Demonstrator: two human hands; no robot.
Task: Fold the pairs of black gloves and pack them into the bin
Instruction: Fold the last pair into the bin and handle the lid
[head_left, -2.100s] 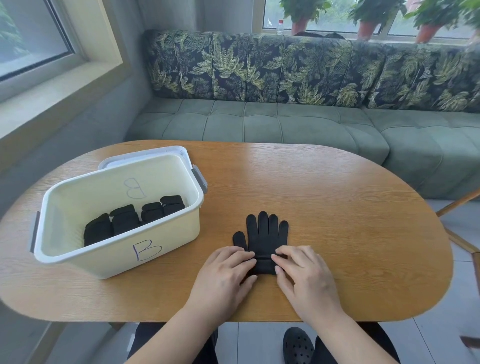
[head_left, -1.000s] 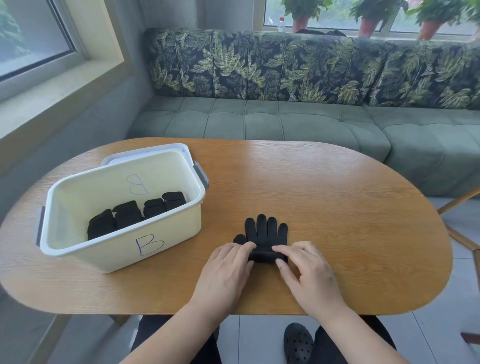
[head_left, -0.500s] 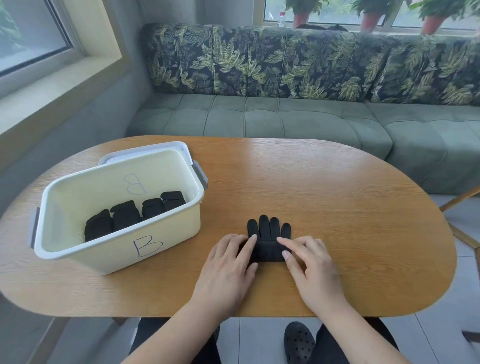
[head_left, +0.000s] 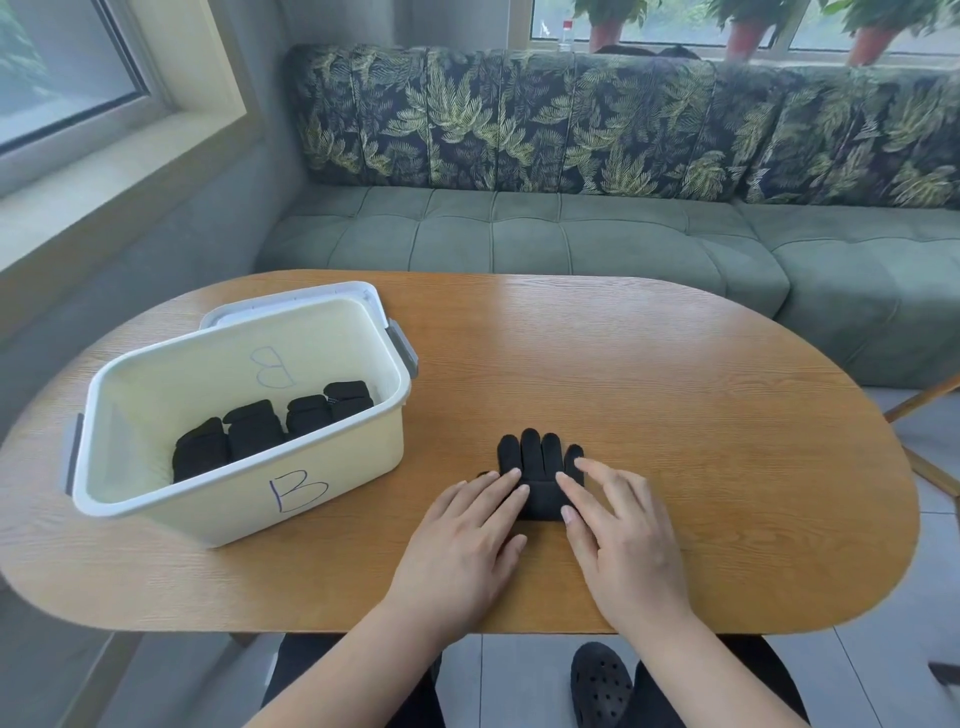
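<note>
Gloves (head_left: 540, 475) lie flat on the table (head_left: 675, 415) under both sets of fingertips — left hand (head_left: 462, 551) and right hand (head_left: 623, 540) spread flat, gripping nothing — bin (head_left: 234, 499) well left.

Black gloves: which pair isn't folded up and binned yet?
The gloves on the table under both hands, fingers spread; the four bundles sit folded inside the bin.

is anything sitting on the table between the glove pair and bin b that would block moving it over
Nothing visible does. Bare table lies between the gloves under both hands and the bin. The bin is open, with free floor beside the four folded pairs.
</note>
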